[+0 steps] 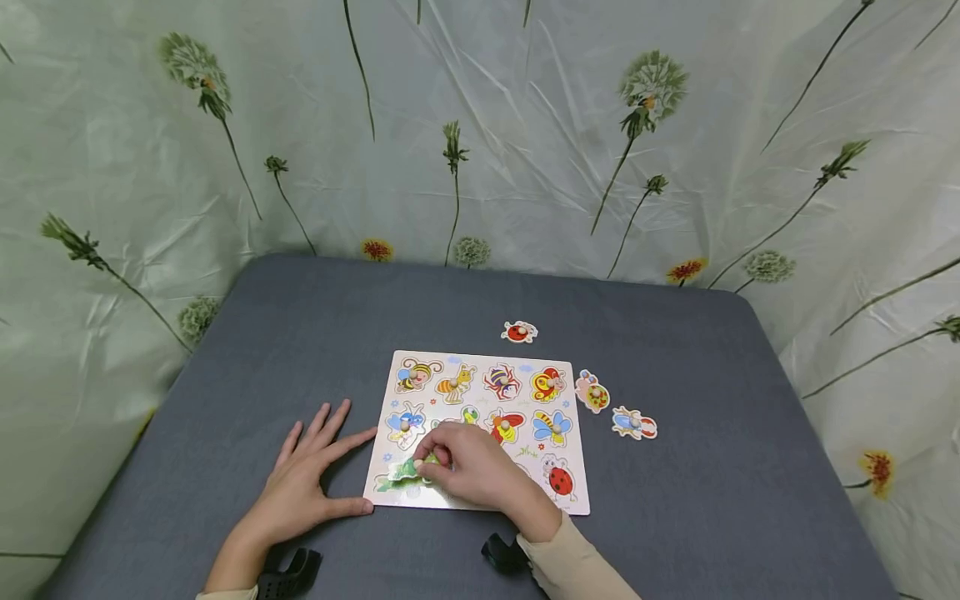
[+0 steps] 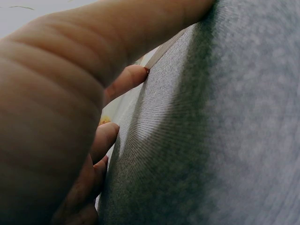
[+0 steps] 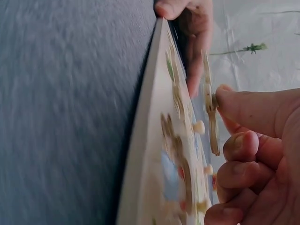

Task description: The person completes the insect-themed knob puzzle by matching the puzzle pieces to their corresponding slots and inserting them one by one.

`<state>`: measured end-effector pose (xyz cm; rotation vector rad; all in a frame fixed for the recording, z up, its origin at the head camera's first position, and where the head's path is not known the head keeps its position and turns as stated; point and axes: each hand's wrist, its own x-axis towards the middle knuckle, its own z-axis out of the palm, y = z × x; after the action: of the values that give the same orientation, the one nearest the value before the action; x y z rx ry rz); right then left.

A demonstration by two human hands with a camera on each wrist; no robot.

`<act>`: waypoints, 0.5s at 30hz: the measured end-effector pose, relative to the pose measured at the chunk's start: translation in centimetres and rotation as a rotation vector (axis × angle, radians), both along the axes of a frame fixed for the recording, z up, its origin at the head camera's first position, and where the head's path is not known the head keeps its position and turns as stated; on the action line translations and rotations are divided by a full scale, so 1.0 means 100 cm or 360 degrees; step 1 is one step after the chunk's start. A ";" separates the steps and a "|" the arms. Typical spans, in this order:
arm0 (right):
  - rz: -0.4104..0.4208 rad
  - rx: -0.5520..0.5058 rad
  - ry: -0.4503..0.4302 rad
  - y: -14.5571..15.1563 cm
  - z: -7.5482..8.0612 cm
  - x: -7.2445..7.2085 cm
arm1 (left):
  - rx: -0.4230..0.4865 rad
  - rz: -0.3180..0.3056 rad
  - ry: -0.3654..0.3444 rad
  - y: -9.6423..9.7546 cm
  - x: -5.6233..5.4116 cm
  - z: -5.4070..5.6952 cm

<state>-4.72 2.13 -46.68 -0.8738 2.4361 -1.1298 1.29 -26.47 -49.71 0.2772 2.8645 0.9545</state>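
A pale wooden peg puzzle board (image 1: 581,479) with colourful insect pieces lies on the grey table. My right hand (image 1: 480,467) pinches a green puzzle piece (image 1: 406,471) by its knob, over the board's lower left part. Seen edge-on in the right wrist view, that piece (image 3: 212,126) is lifted off the board. My left hand (image 1: 303,475) lies on the table with fingers spread. Its thumb and index fingertip touch the board's left edge. Some lower pieces are hidden beneath the right hand.
Three loose pieces lie on the grey tabletop (image 1: 712,500): a red ladybird piece (image 1: 519,332) behind the board, a pink and yellow piece (image 1: 594,393) by its right edge, and a blue and red piece (image 1: 634,423) farther right. A flowered curtain (image 1: 525,167) hangs behind.
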 end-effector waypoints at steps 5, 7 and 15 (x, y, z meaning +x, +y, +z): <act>0.0030 0.0046 -0.0006 -0.009 -0.003 0.003 | 0.0005 -0.0013 0.0010 -0.001 0.001 0.000; 0.0032 0.0061 0.0013 -0.011 -0.004 0.004 | 0.0006 -0.0021 0.0017 0.000 0.001 0.000; 0.0073 0.0151 0.0139 -0.020 -0.006 0.007 | -0.0003 -0.0016 0.0005 -0.001 0.001 0.002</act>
<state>-3.98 0.11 -47.31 -0.9631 2.5027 -0.9710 1.41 -26.55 -49.54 0.2930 2.8637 0.9503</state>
